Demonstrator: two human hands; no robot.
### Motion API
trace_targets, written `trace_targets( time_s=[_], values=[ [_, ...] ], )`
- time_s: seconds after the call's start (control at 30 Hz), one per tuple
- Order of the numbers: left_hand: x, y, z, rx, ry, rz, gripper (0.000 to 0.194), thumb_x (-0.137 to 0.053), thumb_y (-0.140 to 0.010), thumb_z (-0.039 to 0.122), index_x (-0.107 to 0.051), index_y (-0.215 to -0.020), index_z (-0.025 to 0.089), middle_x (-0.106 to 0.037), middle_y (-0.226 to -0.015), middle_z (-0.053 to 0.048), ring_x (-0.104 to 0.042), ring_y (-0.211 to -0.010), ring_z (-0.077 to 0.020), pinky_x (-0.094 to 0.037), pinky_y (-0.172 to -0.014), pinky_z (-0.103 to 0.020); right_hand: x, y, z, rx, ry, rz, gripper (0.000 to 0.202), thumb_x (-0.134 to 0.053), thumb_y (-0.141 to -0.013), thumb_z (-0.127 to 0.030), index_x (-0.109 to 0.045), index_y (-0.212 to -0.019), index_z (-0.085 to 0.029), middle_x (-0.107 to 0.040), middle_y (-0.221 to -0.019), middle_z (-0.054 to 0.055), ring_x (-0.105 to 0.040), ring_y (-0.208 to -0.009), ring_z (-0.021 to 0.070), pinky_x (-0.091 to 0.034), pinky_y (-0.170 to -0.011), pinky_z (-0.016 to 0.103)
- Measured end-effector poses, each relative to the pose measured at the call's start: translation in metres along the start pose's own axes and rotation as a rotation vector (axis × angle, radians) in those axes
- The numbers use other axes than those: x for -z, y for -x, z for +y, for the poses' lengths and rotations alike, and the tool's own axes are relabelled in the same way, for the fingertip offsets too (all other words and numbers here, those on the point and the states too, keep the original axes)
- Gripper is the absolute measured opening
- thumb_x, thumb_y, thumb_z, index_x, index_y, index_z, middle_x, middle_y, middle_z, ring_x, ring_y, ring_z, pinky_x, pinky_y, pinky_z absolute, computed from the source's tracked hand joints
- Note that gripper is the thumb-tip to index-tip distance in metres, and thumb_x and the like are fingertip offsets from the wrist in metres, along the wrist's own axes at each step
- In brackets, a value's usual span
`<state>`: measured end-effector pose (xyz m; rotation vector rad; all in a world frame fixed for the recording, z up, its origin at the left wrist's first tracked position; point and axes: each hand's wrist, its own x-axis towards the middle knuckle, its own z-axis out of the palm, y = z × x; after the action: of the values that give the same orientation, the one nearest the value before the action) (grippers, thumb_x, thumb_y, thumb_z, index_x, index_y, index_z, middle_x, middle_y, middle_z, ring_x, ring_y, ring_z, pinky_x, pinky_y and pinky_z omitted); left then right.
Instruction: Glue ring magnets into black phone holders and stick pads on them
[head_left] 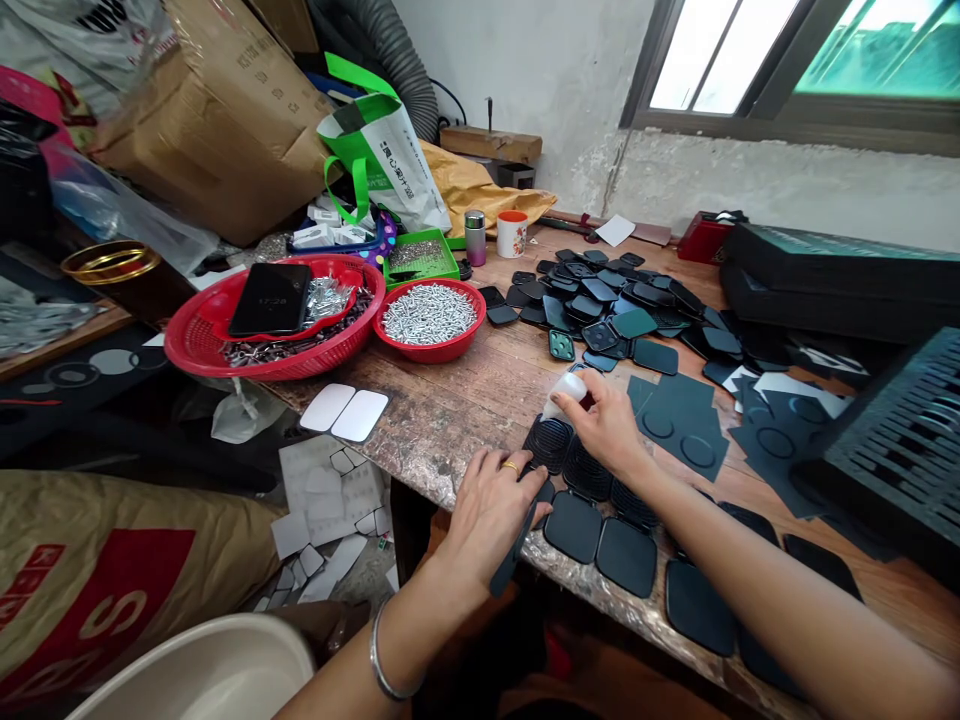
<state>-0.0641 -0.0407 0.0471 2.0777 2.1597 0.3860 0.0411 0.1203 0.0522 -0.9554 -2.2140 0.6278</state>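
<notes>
My right hand [606,420] is closed around a small white squeeze bottle [568,392]. The bottle is tilted, with its lower end right over a black square piece with ridged rings [547,442]; whether it touches cannot be made out. My left hand [493,505], with a ring and a bangle, curls over the table edge and grips a flat black square plate [510,562], partly hidden under the palm. Beside it, more ringed black pieces [586,470] lie in a row, joined to smooth black plates [573,527] along the edge.
A heap of black square plates [600,295] lies at the back, near dark sheets with ring marks [679,425]. Left stand a red bowl of screws [433,315] and a red basket [187,335] with a phone [268,300]. Two white cards [360,415] lie near the edge. A black slatted box [892,440] stands right.
</notes>
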Motion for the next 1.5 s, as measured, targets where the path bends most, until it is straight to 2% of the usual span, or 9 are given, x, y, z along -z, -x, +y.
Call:
trace_targets(
  time_s=[0.23,0.33,0.43,0.53,0.67,0.77,0.97,1.23,1.5],
  values=[
    [0.0,0.0,0.0,0.005,0.002,-0.004,0.033,-0.062,-0.084,0.039,-0.061,-0.115,0.027,-0.059,-0.122,-0.004,-0.05,-0.109,-0.0259,-0.036,-0.1,-0.045,0.023,0.005,0.012,-0.052,0.048,-0.001,0.016,-0.055,-0.08,-0.035,-0.052,-0.075,-0.02,-0.048,-0.062,-0.002,-0.043,-0.056,0.0141,-0.03,-0.054,0.026],
    [-0.002,0.0,0.0,-0.011,-0.005,0.006,0.033,-0.063,-0.083,0.038,-0.061,-0.114,0.026,-0.059,-0.122,-0.004,-0.051,-0.109,-0.026,-0.035,-0.101,-0.045,0.03,0.012,0.016,-0.112,0.017,-0.018,0.021,-0.058,-0.078,-0.038,-0.051,-0.069,-0.021,-0.046,-0.057,-0.002,-0.041,-0.054,0.0139,-0.029,-0.052,0.027],
    [-0.003,0.0,0.0,-0.019,-0.016,0.005,0.033,-0.064,-0.082,0.037,-0.062,-0.113,0.026,-0.06,-0.121,-0.005,-0.051,-0.107,-0.0265,-0.036,-0.099,-0.046,0.028,0.017,0.023,-0.287,-0.245,-0.029,0.027,-0.067,-0.069,-0.042,-0.053,-0.063,-0.02,-0.047,-0.054,-0.003,-0.04,-0.052,0.0129,-0.029,-0.05,0.026],
    [-0.003,0.0,-0.002,-0.028,-0.005,0.033,0.032,-0.062,-0.083,0.036,-0.062,-0.113,0.026,-0.06,-0.121,-0.005,-0.05,-0.109,-0.0268,-0.035,-0.101,-0.047,0.026,0.018,0.033,-0.449,-0.506,-0.019,0.031,-0.069,-0.066,-0.047,-0.058,-0.068,-0.018,-0.052,-0.057,-0.001,-0.044,-0.051,0.0125,-0.034,-0.047,0.025],
    [-0.004,0.0,-0.002,-0.039,0.055,0.083,0.036,-0.063,-0.082,0.037,-0.061,-0.116,0.025,-0.058,-0.125,-0.007,-0.043,-0.122,-0.0288,-0.028,-0.107,-0.051,0.037,0.019,0.046,-0.536,-0.612,0.026,0.035,-0.066,-0.067,-0.05,-0.059,-0.07,-0.016,-0.051,-0.054,0.0,-0.044,-0.047,0.012,-0.038,-0.043,0.027],
    [-0.005,0.0,0.009,-0.071,0.079,0.099,0.034,-0.062,-0.084,0.037,-0.061,-0.115,0.024,-0.057,-0.126,-0.006,-0.037,-0.129,-0.0298,-0.023,-0.11,-0.053,0.05,0.025,0.052,-0.563,-0.634,0.053,0.034,-0.068,-0.065,-0.049,-0.058,-0.068,-0.016,-0.052,-0.054,0.0,-0.045,-0.046,0.0119,-0.04,-0.043,0.027],
    [-0.015,-0.001,0.032,-0.19,0.045,0.036,0.049,-0.064,-0.078,0.052,-0.061,-0.117,0.024,-0.057,-0.129,-0.009,-0.032,-0.132,-0.0376,-0.018,-0.108,-0.062,0.052,0.035,0.06,-0.527,-0.518,0.131,0.036,-0.068,-0.067,-0.05,-0.061,-0.076,-0.016,-0.054,-0.057,-0.001,-0.045,-0.047,0.0117,-0.037,-0.044,0.026],
    [-0.016,-0.004,0.031,-0.199,0.005,0.0,0.048,-0.066,-0.077,0.049,-0.061,-0.118,0.025,-0.059,-0.126,-0.009,-0.035,-0.13,-0.0381,-0.015,-0.108,-0.064,0.042,0.032,0.059,-0.386,-0.321,0.138,0.029,-0.062,-0.074,-0.046,-0.06,-0.078,-0.017,-0.06,-0.067,0.002,-0.05,-0.059,0.0158,-0.037,-0.055,0.027],
    [-0.016,-0.003,0.033,-0.176,-0.018,-0.001,0.044,-0.064,-0.079,0.047,-0.06,-0.118,0.027,-0.058,-0.127,-0.007,-0.04,-0.126,-0.0359,-0.015,-0.109,-0.062,0.061,0.04,0.043,-0.167,0.086,0.069,0.017,-0.056,-0.081,-0.037,-0.053,-0.076,-0.021,-0.05,-0.061,-0.002,-0.046,-0.057,0.0152,-0.031,-0.055,0.027]
  ],
)
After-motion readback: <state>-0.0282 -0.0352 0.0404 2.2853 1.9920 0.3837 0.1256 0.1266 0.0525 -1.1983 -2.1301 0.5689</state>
